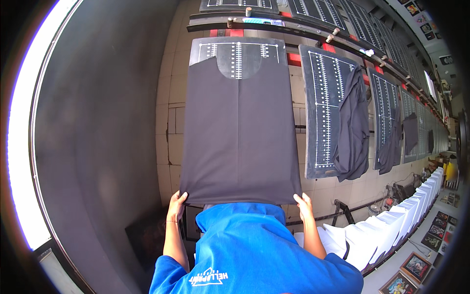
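A dark grey shirt panel (240,137) with a rounded neckline lies spread over a black printing board (201,51) with white ruler marks. Its neckline sits near the board's far end, so that end and the marks inside the curve show. My left hand (176,203) pinches the panel's near left corner, and my right hand (304,205) pinches the near right corner. Between them the near edge is drawn fairly straight, close to my blue shirt. A faint crease runs down the middle of the cloth.
To the right stands another marked board (318,108) with a crumpled dark cloth (353,132) on it. More boards continue in a row beyond. A metal rail (284,28) crosses behind the boards. White sheets (391,220) hang in a line at the lower right. A dark wall (98,122) rises on the left.
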`<state>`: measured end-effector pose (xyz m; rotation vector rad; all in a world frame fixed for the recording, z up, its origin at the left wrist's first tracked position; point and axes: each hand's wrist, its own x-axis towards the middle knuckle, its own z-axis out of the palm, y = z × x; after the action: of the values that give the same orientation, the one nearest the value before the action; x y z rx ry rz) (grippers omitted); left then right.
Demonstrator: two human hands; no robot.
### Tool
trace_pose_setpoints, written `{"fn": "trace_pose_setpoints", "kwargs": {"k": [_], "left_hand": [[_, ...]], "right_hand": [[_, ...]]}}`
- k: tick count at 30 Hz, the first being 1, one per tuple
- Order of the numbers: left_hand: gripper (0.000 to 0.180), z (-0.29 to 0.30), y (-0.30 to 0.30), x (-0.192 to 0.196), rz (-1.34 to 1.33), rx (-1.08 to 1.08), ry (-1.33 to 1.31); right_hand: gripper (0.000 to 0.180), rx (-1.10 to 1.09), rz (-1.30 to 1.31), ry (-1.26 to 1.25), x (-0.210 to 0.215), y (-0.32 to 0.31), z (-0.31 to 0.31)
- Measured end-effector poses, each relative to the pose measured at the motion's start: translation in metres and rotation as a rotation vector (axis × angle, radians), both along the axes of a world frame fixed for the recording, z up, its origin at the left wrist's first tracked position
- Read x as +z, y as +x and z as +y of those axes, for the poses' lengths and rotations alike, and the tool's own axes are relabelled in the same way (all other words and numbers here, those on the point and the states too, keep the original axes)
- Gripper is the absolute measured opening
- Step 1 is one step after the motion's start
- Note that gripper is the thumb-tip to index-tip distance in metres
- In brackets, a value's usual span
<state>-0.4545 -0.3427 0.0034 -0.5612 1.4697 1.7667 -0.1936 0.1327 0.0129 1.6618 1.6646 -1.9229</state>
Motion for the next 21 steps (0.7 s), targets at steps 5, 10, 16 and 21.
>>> {"fn": "trace_pose_setpoints", "kwargs": {"k": [5, 10, 16, 21], "left_hand": [[0.028, -0.034, 0.043, -0.033, -0.090, 0.004, -0.121], [0.038, -0.049, 0.036, -0.051, 0.187, -0.402, -0.729], [0.026, 0.064, -0.154, 0.024, 0.972, -0.296, -0.921], [0.047, 0.225, -0.288, 0.035, 1.480, -0.445, -0.864]], "right_hand": [[0.016, -0.005, -0.108, -0.136, -0.044, 0.056, -0.019], [0.032, 0.075, -0.375, 0.115, -0.058, 0.061, -0.019], [0.019, 0.619, 0.086, 0.058, 0.085, -0.167, 0.058], [0.052, 0.813, 0.248, 0.954, 0.075, -0.363, 0.083]]}}
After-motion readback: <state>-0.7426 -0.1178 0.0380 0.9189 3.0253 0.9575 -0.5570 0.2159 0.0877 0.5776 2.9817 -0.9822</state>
